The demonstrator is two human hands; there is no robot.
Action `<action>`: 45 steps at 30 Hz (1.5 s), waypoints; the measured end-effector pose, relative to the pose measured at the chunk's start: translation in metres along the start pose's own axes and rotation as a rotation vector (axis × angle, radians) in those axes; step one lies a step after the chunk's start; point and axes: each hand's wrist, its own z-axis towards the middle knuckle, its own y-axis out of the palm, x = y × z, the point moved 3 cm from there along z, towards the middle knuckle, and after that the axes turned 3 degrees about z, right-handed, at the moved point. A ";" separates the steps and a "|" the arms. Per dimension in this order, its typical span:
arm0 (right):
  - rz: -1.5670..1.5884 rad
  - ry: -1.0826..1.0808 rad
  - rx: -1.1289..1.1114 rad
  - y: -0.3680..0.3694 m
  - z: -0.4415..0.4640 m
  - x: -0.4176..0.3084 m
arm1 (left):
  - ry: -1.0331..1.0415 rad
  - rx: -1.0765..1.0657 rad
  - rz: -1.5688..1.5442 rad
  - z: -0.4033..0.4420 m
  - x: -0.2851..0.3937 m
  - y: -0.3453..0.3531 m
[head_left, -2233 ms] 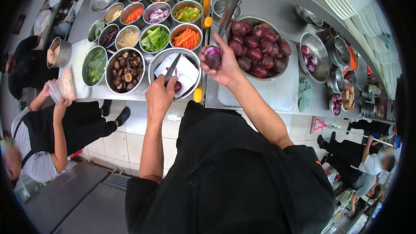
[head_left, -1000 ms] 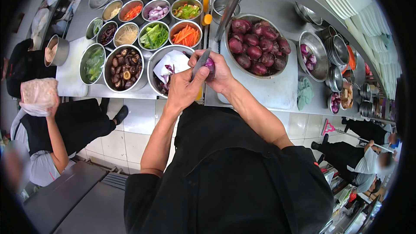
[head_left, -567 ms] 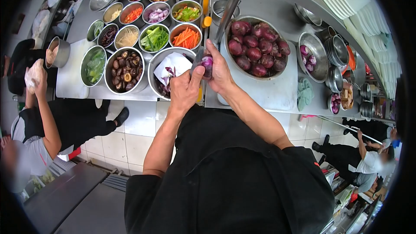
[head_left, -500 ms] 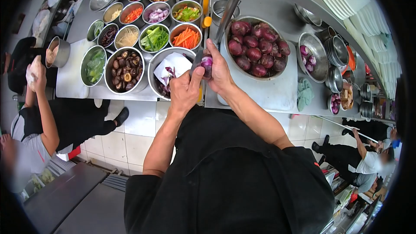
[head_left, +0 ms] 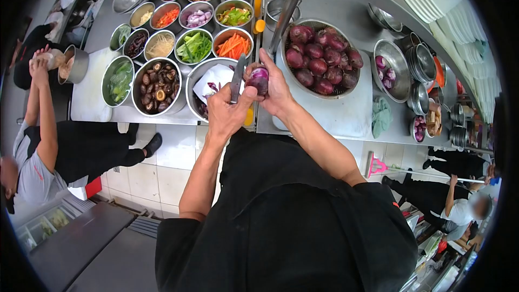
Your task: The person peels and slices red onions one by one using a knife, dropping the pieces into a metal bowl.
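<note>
My left hand (head_left: 227, 111) is closed around a knife (head_left: 237, 80), its blade pointing up and away from me. The thumb of that hand rests near the onion's lower edge. In my right hand (head_left: 277, 89) sits a partly peeled red onion (head_left: 258, 81), purple and shiny at the top with darker skin below. Under and left of my hands stands a metal pot (head_left: 192, 94) holding a white sheet (head_left: 208, 83) and dark onion peelings. A perforated metal bowl (head_left: 343, 87) heaped with whole red onions (head_left: 319, 65) is to the right of my hands, on a white board (head_left: 330, 116).
Several metal containers of cut vegetables, including mushrooms (head_left: 158, 89) and carrots (head_left: 233, 47), stand at the left. A colander (head_left: 399, 89) with peeled onions and a green cloth (head_left: 381, 114) lie right. A co-worker (head_left: 43, 151) stands left; another person (head_left: 454, 200) holds a pink-headed mop (head_left: 377, 166).
The knife has swung clear of the onion and shows its blade upright. More of the onion is visible. The left co-worker's hands have come together by a pot; the pink mop head has come into view.
</note>
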 end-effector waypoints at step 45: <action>0.256 0.091 0.032 0.013 0.007 -0.002 | -0.081 -0.115 0.049 0.006 -0.019 -0.010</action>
